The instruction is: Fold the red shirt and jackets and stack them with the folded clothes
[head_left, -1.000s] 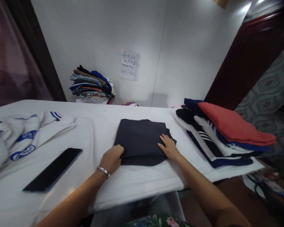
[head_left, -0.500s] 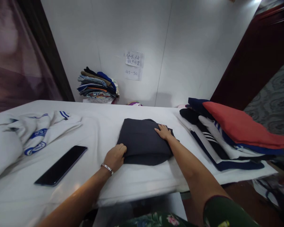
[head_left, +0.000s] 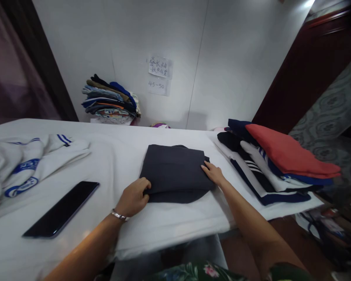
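A dark grey folded garment (head_left: 174,168) lies flat on the white-covered table (head_left: 175,226), directly in front of me. My left hand (head_left: 136,195), with a silver bracelet at the wrist, has its fingers curled around the garment's near left edge. On the opposite side, my right hand (head_left: 213,173) rests at the right edge of the garment, fingers stretched out over it. The garment's exact kind does not show in its folded state.
Left of me lie a black phone (head_left: 62,208) and a crumpled white garment (head_left: 41,160) with blue stripes. At the right stands a stack of folded clothes (head_left: 292,152), red on top. Another clothes pile (head_left: 111,99) sits by the wall, near paper notes (head_left: 160,67).
My right hand has slid from the garment's top toward its right edge. My left hand stays at the near left edge. The whole view has shifted slightly.
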Tool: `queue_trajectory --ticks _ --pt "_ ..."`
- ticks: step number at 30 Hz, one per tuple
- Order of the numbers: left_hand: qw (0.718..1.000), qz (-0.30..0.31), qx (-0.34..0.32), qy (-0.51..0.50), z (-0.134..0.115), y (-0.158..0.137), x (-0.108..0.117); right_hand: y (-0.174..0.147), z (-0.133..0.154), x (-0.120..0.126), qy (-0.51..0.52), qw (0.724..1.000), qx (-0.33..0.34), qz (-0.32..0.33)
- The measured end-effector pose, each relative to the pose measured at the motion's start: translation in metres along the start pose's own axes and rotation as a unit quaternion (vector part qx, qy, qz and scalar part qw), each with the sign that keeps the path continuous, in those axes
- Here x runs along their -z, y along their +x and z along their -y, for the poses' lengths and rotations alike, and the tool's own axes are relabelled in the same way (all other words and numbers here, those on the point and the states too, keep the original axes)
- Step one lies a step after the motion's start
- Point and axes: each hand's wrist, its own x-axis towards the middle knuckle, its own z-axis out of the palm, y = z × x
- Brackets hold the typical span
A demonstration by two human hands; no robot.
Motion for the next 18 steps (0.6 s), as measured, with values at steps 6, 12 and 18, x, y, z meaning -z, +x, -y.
queue_trajectory --ticks 6,12,18 --pt "0.967 -0.04 0.067 -0.244 0.017 0.003 0.002 -0.052 -0.041 -0.007 0.301 0.942 -0.067 -0.129" --pt "0.934 -0.09 0.261 -0.229 0.028 0.021 -0.007 -0.093 -0.019 -0.012 0.584 0.8 -0.12 -0.066" --pt "0.889 -0.007 0.364 -0.279 0.023 0.052 0.003 -0.108 0.011 -0.006 0.731 0.666 -0.143 0.045"
